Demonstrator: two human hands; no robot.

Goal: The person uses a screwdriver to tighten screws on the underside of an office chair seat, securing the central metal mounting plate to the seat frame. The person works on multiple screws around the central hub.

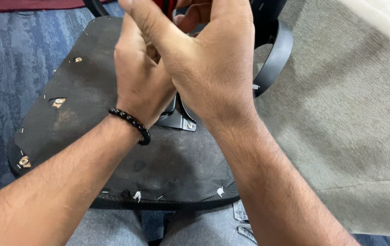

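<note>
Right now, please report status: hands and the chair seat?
Both hands raised together, left hand, right hand, gripping something red, mostly hidden. Upturned chair seat on lap. Armrest behind.

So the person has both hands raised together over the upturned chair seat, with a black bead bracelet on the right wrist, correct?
Not quite: the black bead bracelet is on the left wrist, as the head view shows. Both hands, left hand and right hand, are raised together over the upturned chair seat.
</note>
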